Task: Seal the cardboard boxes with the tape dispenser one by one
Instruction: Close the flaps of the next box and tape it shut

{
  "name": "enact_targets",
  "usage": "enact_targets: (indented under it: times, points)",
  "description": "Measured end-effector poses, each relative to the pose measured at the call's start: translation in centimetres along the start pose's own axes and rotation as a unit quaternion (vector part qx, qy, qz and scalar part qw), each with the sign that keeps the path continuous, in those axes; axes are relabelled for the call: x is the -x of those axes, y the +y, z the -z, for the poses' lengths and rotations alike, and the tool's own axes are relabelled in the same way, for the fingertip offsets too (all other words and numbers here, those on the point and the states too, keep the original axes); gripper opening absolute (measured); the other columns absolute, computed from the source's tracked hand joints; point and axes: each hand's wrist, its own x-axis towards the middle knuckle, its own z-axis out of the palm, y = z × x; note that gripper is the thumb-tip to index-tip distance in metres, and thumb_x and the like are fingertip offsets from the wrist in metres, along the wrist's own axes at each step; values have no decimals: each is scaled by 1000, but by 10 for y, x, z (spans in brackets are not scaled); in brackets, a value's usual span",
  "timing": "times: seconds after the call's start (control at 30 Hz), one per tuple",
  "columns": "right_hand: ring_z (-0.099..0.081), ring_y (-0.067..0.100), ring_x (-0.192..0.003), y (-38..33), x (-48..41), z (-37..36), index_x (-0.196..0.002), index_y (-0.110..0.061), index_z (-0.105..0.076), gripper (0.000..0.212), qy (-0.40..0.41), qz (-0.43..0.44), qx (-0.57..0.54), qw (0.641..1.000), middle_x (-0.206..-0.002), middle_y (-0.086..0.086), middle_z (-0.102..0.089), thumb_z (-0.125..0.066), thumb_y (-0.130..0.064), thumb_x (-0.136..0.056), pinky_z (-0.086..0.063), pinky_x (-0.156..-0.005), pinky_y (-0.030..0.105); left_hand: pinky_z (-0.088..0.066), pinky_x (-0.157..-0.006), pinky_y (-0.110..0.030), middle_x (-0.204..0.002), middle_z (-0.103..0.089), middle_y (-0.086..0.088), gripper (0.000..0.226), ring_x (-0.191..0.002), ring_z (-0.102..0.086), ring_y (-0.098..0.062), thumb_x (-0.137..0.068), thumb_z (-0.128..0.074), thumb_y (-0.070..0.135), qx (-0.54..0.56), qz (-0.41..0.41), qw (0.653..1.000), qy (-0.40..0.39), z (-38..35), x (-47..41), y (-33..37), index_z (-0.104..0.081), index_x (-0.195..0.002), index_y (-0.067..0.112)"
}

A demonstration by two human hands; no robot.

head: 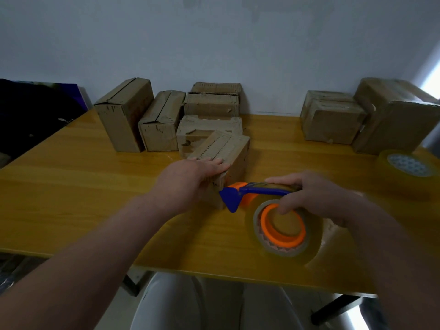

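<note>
I press the box (223,145) with flat left hand (190,179); right hand (316,198) grips tape dispenser (259,192) beside it, seam likely next.

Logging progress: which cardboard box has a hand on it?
The angled box nearest the person: the left hand rests on it, the tape dispenser at its corner; the other boxes stand untouched farther back.

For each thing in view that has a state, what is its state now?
nearest box: flaps shut, left hand on top
left hand: fingers straight, resting on the box
right hand: grips the tape dispenser
tape dispenser: roll loaded, held beside the box's near end
spare tape roll: lying flat, untouched
</note>
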Motion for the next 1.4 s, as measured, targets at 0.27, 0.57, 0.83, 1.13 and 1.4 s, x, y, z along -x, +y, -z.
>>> enact_targets:
  times: [0.27,0.57,0.83,1.13,1.4]
  points:
    - [-49,12,-91,11,13,14,-137,-40,-43,77,147,-5,204,968,-121,-1,-55,-79,-46,-69,-39,-66,23,-31,-106,-27,-148,-37,16,56,-133,-36,-5,-97,-45,13,22,-25,998,45,-6,3,-5,-31,-144,39]
    - [-47,25,-103,40,4,-7,-149,-37,-21,73,311,-26,318,895,-106,6,-40,-60,-44,-88,-37,-77,31,-32,-109,-34,-158,-14,8,75,-142,-25,-19,-98,-48,16,-157,-52,986,11,-6,4,6,1,-146,45]
    - [-46,21,-112,47,-9,-45,-149,-37,-17,68,311,-11,378,872,-124,4,-45,-54,-36,-93,-45,-85,32,-26,-113,-42,-158,-11,-13,70,-142,-24,-30,-94,-56,22,-274,-53,958,-64,-1,1,22,-12,-148,34]
    - [-45,21,-106,36,-9,-40,-142,-29,-41,60,344,35,367,863,-114,4,-49,-62,-42,-86,-35,-72,27,-44,-98,-33,-153,-30,-4,85,-131,-43,-23,-97,-50,14,-197,-55,979,2,3,5,14,13,-144,44]
    - [-45,19,-106,18,-9,-36,-136,-23,-52,52,357,132,285,880,-111,4,-54,-64,-35,-87,-39,-83,28,-44,-69,-23,-110,-61,7,22,-96,-57,-12,-97,-49,22,-86,32,990,104,29,1,13,-57,-117,28]
